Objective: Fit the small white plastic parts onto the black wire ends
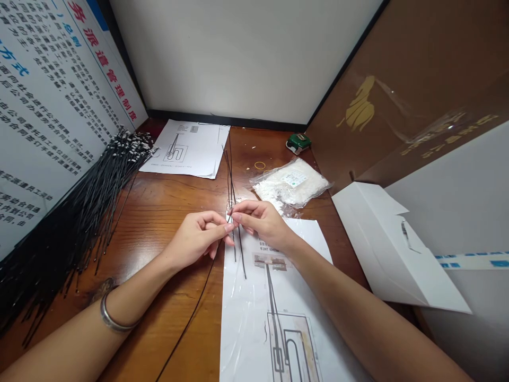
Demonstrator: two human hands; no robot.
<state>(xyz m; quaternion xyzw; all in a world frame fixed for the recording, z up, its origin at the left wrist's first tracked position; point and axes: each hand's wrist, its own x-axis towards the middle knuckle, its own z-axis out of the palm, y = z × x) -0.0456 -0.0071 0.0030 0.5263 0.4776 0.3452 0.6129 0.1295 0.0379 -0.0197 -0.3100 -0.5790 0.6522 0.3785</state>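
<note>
My left hand (199, 236) and my right hand (260, 223) meet fingertip to fingertip above a printed drawing sheet (242, 318). Thin black wires (229, 178) pass between the fingers, some ends pointing away from me and others hanging toward the sheet. My right thumb and forefinger pinch a wire. In the left fingertips a black wire is also pinched. One long black wire (195, 307) runs from below my left hand toward the near table edge. The exact grip points are partly hidden by the fingers.
A thick bundle of black wires (91, 212) with white ends lies left. Beyond my hands are another drawing sheet (178, 154), a clear bag of small white pieces (298, 183), a rubber band (260, 165) and a green tape measure (298, 142). A folded white carton (382, 254) stands right.
</note>
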